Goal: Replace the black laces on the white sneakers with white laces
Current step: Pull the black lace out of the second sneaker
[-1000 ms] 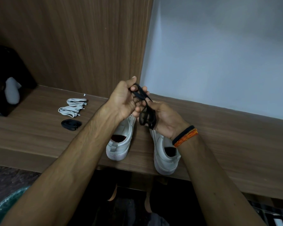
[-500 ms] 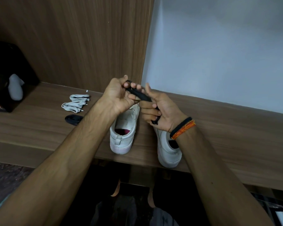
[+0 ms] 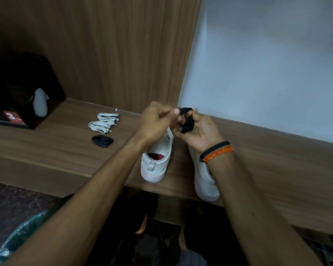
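Both hands, left and right, gripped a bundled black lace above the sneakers. White laces lay unused near the shelf's back edge. Relacing apparently remained.

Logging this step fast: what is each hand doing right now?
Left hand: fingers curled, pinching one end of the black lace.
Right hand: holds the bundled black lace wound round its fingers.

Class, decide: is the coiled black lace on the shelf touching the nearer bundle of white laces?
Apart. The head view shows bare wooden shelf between the coiled black lace and the nearer white lace bundle.
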